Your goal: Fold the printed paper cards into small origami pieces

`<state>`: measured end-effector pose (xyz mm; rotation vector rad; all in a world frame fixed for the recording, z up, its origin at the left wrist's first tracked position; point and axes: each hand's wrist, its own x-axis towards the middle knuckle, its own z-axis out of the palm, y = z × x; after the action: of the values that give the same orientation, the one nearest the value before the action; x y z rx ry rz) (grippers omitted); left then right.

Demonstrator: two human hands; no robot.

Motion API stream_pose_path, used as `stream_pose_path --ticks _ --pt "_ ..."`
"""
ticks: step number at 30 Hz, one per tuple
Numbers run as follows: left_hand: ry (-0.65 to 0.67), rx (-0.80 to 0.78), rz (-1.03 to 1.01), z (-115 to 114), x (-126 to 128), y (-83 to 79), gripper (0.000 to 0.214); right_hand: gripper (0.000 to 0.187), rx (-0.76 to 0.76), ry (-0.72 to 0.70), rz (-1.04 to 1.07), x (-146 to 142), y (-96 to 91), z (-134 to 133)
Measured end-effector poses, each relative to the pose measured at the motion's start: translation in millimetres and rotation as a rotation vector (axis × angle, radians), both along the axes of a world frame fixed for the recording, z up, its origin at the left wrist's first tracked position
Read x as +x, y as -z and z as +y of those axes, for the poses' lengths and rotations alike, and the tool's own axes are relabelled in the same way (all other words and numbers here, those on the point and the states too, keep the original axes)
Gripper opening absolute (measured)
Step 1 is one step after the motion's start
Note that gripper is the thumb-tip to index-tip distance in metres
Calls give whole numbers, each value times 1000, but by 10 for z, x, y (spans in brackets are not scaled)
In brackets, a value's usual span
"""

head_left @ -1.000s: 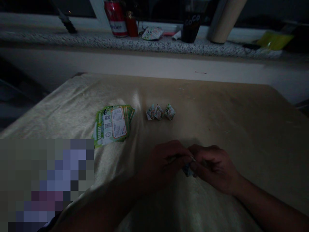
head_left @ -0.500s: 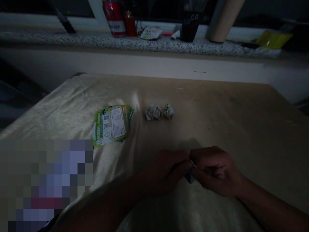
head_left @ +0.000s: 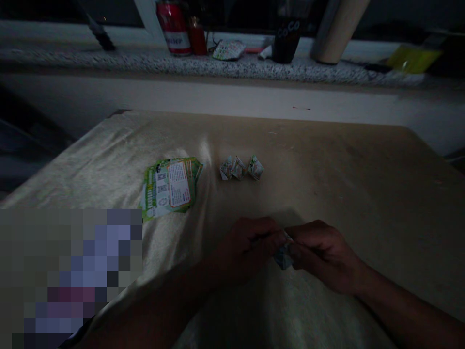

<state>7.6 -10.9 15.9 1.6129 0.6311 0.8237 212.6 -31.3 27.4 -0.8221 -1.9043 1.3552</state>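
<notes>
Between my two hands is a small piece of folded printed paper (head_left: 284,257), pinched from both sides low in the middle of the view. My left hand (head_left: 250,247) is closed, thumb and fingers on the paper's left side. From the right, my right hand (head_left: 323,254) grips it the same way, fingers curled. Part of the paper is hidden by the fingers. Farther back on the table stand three small folded paper pieces (head_left: 238,168) in a row. To their left lies a loose stack of green and white printed leaflets (head_left: 170,186).
A cream cloth (head_left: 109,145) covers the table. Behind it, the stone windowsill (head_left: 138,60) holds a red can (head_left: 175,29), a small red bottle (head_left: 198,39), a crumpled packet (head_left: 228,50), a dark cup (head_left: 286,41), a tan cylinder (head_left: 336,31) and a yellow packet (head_left: 413,59).
The folded paper has shifted slightly up and left between my fingers, and more of its lower part shows. My right fingers have closed in more. The leaflets and standing paper pieces stay put.
</notes>
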Motion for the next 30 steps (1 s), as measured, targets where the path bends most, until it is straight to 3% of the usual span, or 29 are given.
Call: stream_pose_path --ticks 4,10,20,26,30 --pt "31 -49 -30 12 6 -3 41 35 30 -3 43 -22 -35 -46" --pt "26 -134 -48 2 11 -21 42 33 -76 -21 96 13 -6 -40" --pt "-119 133 82 -5 34 -61 35 40 -194 55 183 -41 21 -26" --pt "-138 112 96 -20 41 -65 30 37 -26 64 42 -21 0 12" --pt "-48 57 40 -23 25 -4 35 40 17 19 -1 -15 1 3"
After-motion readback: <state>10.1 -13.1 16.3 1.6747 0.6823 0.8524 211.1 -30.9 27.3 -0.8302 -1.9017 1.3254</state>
